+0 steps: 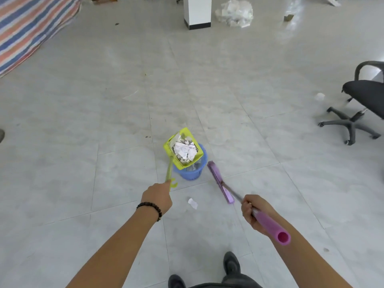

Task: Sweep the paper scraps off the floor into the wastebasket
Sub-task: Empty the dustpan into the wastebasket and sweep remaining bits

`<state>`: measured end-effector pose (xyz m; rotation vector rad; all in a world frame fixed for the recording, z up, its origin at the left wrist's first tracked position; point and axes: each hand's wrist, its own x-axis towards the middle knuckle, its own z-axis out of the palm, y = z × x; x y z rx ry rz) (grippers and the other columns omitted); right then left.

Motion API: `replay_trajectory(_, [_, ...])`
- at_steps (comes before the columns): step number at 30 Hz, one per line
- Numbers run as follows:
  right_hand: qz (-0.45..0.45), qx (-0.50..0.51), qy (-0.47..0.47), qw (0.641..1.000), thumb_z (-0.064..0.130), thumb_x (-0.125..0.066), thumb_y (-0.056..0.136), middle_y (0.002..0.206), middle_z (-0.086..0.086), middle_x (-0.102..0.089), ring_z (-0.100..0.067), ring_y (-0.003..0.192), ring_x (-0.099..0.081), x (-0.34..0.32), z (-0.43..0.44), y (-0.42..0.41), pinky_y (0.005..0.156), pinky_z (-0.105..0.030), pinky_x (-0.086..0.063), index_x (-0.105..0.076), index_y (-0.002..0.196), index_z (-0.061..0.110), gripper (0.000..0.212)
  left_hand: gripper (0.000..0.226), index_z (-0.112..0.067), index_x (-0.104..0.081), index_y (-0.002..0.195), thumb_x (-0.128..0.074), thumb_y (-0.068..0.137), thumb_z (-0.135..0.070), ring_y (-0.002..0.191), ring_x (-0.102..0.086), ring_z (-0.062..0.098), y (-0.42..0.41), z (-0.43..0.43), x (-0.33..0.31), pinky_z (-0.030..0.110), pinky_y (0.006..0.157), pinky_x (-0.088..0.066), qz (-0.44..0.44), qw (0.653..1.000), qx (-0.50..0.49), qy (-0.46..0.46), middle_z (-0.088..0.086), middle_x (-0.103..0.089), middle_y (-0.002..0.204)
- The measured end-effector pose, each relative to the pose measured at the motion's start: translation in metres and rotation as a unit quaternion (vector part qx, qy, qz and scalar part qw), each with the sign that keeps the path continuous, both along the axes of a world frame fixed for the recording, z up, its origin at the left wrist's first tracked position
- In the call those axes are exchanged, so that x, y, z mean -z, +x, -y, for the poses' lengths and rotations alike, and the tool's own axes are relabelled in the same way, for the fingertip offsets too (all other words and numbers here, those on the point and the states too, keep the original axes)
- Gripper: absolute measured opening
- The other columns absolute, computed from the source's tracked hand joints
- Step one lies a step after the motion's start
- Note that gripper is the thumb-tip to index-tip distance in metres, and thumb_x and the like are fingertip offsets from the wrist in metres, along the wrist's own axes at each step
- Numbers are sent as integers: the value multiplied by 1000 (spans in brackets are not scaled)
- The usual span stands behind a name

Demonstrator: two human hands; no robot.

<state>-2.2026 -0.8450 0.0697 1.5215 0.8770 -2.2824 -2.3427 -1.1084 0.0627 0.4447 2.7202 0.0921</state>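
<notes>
Paper scraps: one crumpled white heap, individual pieces too bunched to count, lying in one yellow-green dustpan. The dustpan is tilted over the ten o'clock side of one blue wastebasket; whether it touches the rim cannot be told. Pale material shows inside the wastebasket below the pan's lip, its nature unclear.

One loose scrap lies on the floor at six o'clock from the wastebasket, near it and between the two hands.

Left hand: clenched round the end of the dustpan's long handle, with one dark bead bracelet on the wrist.

Right hand: fingers wrapped round the shaft of one purple broom. The broom head sits at four o'clock from the wastebasket, just beside it; whether it rests on the floor cannot be told.

Two dark shoes show at the six o'clock edge of the view.

Surroundings: one black office chair at three o'clock, with one small white object on the floor beside it, unidentifiable. One white pillar at twelve o'clock, one heap of clear plastic just to its one o'clock side. One striped tarpaulin at ten o'clock.
</notes>
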Motion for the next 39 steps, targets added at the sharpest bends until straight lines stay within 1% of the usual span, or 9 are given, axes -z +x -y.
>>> replay_trajectory(5, [11,-12,-3,1000,5,-46,91,48,2,-45,-5,30,-42,1,4,-3,29,-14,-39,-45,70,11,22,65,-39,-31,149,-42,90,-12,103,-64,27,11,-11,22,34,82,-51,16,997,56,-44,6,-64,118])
replay_trajectory(10, [23,-8,-10,1000,6,-48,88,53,2,-46,-5,32,-44,4,1,-2,30,-14,-41,-47,71,11,18,32,-28,-50,122,-50,91,-39,88,-63,24,5,-13,36,28,67,-47,163,975,-117,100,2,-66,109])
replay_trajectory(13, [36,-27,-5,999,6,-48,88,50,3,-45,-5,31,-43,7,-3,-4,30,-15,-40,-46,68,12,21,27,-19,-50,86,-60,90,-44,55,-48,18,-3,-13,37,22,49,-35,322,861,-311,240,6,-55,74])
replay_trajectory(16, [41,-31,-5,999,5,-48,88,50,4,-43,-4,31,-41,11,-6,-7,29,-15,-39,-44,69,14,21,23,-12,-56,88,-66,90,-33,48,-45,16,-10,-11,41,21,47,-36,386,789,-383,287,5,-52,62])
replay_trajectory(21, [34,-38,-1,999,5,-46,90,51,4,-41,-4,31,-38,16,-3,-14,28,-14,-37,-43,69,14,23,8,-9,-57,97,-57,90,-7,50,-58,16,-16,-13,50,22,45,-46,454,659,-440,406,11,-66,79])
replay_trajectory(24, [39,-53,7,998,6,-46,91,51,4,-41,-4,32,-38,18,-1,-21,28,-14,-35,-45,70,12,22,16,-12,-61,107,-56,94,-19,52,-57,15,-22,-17,55,21,42,-48,493,562,-463,476,12,-66,91])
replay_trajectory(28, [48,-67,7,997,5,-46,91,50,3,-43,-4,31,-38,23,3,-30,28,-14,-35,-46,69,12,23,27,-16,-58,105,-64,91,-38,43,-53,9,-29,-28,70,17,36,-44,505,526,-473,494,0,-60,69])
replay_trajectory(32, [54,-75,4,996,5,-46,90,50,3,-43,-5,32,-38,26,6,-39,28,-14,-35,-46,68,12,24,13,-19,-59,105,-62,94,-26,54,-64,11,-19,-37,78,16,36,-47,529,448,-499,520,2,-63,70])
replay_trajectory(39, [64,-61,-4,996,5,-48,89,51,3,-45,-5,32,-41,26,7,-50,29,-14,-37,-47,70,12,20,9,-12,-55,100,-58,97,-21,40,-43,7,-11,-40,70,16,31,-31,519,550,-435,488,0,-52,71])
